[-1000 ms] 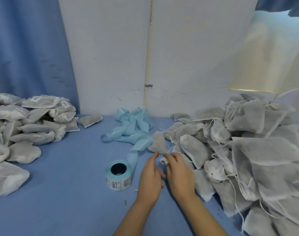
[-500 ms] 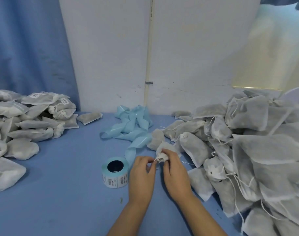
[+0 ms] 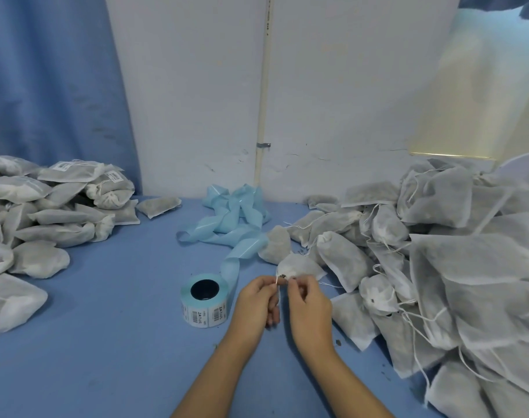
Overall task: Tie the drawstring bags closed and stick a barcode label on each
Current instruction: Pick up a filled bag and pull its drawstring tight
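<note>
Both forearms come in from the bottom centre, and the hands meet just below mid-frame, lifted a little off the table [image 3: 106, 342]. L hand [image 3: 258, 300]: fingers curled, thumb and forefinger in a tight pinch grip on the string [image 3: 277, 286], which drops short between the two hands. R hand [image 3: 310, 306]: also curled, with its pinch grip at the gathered neck of the bag [image 3: 301, 265]. Can't tell whether it has cloth or cord. Backs of both hands face the camera, knuckles nearly touching.

Vs 1 s ago: the L hand's fingers lay out straight and low by the bag, now they're curled on the string. The bag sits higher, neck towards the hands, body resting against the edge of the R pile [image 3: 456, 267]. Vs 0.5 s ago: approx same spot, hands a bit closer together. The roll [image 3: 204, 300] hasn't shifted.

The bag is thin white cloth with a grey fill showing through and dark crumbs at its neck. The R pile fills the right side with the same kind of bags, loose strings trailing. The L pile [image 3: 46, 218] is at mid-left, and some of its top bags carry white labels. The roll stands just left of the L hand with barcodes on its side. Its blue liner [image 3: 236, 218] runs up to a heap at the wall.
</note>
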Tool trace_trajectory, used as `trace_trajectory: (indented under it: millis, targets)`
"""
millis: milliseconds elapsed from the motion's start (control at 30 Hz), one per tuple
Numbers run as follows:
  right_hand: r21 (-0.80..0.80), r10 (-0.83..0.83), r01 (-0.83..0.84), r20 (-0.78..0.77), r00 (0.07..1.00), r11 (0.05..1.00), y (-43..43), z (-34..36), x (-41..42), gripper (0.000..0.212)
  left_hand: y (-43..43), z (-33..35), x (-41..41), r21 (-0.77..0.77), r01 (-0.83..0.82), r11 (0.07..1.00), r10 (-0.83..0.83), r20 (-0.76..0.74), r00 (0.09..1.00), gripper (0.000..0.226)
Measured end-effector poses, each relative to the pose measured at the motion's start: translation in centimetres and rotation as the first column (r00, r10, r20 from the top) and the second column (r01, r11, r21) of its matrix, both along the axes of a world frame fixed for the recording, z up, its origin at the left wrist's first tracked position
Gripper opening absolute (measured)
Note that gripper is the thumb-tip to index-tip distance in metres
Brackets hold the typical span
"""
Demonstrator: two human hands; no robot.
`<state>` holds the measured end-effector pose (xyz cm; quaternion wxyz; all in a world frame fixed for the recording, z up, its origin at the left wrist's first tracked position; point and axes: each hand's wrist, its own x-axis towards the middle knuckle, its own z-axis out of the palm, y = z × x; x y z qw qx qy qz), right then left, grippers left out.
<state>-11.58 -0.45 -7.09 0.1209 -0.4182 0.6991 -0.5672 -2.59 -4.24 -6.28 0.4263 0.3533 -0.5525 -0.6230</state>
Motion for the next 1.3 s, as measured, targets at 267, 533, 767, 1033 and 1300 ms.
trace_trajectory:
  millis: [267, 533, 767, 1033, 1300]
  targets:
    - [-0.028, 0.23, -0.242, 0.427, 0.875, 0.97, 0.2, 0.9, -0.4, 0.028, 0.3, 0.5, -0.2, 0.004, 0.032, 0.999, -0.032, 0.009, 0.999, 0.026]
    - [-0.074, 0.233, -0.238, 0.606, 0.761, 0.969, 0.2, 1.9, -0.9, 0.023, 0.7, 0.5, -0.3, 0.076, 0.08, 0.994, -0.085, 0.067, 0.994, 0.031]
    - [-0.084, 0.143, -0.122, 0.749, 0.647, 0.989, -0.1, 2.4, -1.5, 0.017, 1.1, 0.3, -1.1, -0.026, 0.037, 0.999, -0.031, 0.216, 0.976, 0.035]
    - [-0.172, 0.286, -0.246, 0.767, 0.574, 0.954, 0.0, 2.2, -1.7, 0.017, 1.8, 0.0, 0.1, -0.757, 0.015, 0.653, 0.538, 0.478, 0.694, 0.005]
    - [-0.002, 0.167, -0.168, 0.136, 0.977, 0.986, 0.6, 0.5, -1.8, 0.013, 1.6, 0.4, 0.7, -0.89, 0.16, 0.428, 0.69, 0.436, 0.578, 0.031]
